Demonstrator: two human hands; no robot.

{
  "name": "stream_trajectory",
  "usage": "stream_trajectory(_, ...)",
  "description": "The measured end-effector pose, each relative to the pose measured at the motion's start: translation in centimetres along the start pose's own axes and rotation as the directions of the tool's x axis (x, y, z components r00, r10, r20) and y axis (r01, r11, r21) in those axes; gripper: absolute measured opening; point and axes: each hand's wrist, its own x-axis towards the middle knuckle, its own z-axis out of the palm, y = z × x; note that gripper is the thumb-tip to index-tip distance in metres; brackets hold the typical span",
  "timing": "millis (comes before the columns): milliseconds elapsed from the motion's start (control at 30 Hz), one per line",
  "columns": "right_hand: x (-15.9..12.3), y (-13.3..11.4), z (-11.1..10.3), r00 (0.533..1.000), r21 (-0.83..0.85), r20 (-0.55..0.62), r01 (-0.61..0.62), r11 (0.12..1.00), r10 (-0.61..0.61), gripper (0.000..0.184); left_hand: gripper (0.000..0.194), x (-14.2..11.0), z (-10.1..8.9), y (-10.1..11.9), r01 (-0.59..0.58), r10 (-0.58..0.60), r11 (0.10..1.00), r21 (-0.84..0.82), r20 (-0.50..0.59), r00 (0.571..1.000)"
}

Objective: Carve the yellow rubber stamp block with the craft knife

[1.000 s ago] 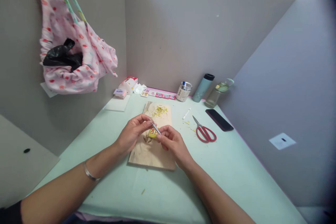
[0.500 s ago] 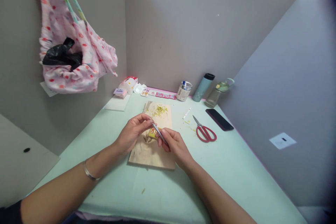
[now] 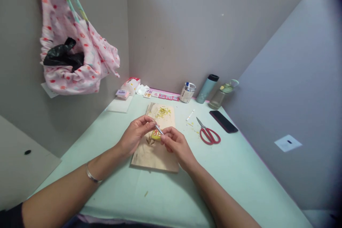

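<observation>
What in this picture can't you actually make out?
All in the head view:
- Ends of the slim silver tool: covered by fingers of the left hand and right hand.
- Full lettering on the yellow piece: partly behind the tool and right hand.
- What the black plastic holds, if anything: hidden by its folds.
- Writing on the cup: too small.

Wide at the left, crowded at the right

Passable over the tablecloth (image 3: 101, 131) left of the left hand (image 3: 136, 133). Blocked low by scissors (image 3: 204, 127) and phone (image 3: 223, 122) right of the right hand (image 3: 177, 146), farther out by tumbler (image 3: 207, 89) and water bottle (image 3: 217, 98).
</observation>
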Motion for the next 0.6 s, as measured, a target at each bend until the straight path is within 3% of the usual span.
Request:
stream_trajectory(167,0.07,0.13,0.01,1.0,-0.009,0.029,0.004,1.0,-0.004,0.041,0.028,-0.04,-0.04,-0.05,-0.003,0.003,1.0,0.003,0.0,1.0)
stream_trajectory(300,0.11,0.23,-0.03,1.0,0.002,0.003,0.001,1.0,-0.001,0.033,0.027,-0.03,-0.03,-0.07,0.0,0.0,1.0,0.003,-0.002,1.0)
stream_trajectory(533,-0.05,-0.02,0.07,1.0,-0.019,0.03,-0.003,1.0,0.003,0.043,0.026,-0.09,-0.06,-0.17,0.001,-0.001,1.0,0.01,-0.005,1.0)
stream_trajectory(600,-0.04,-0.04,0.08,1.0,-0.019,0.023,-0.005,1.0,0.005,0.038,0.027,-0.05,-0.07,-0.21,0.0,0.0,1.0,0.013,-0.007,1.0)
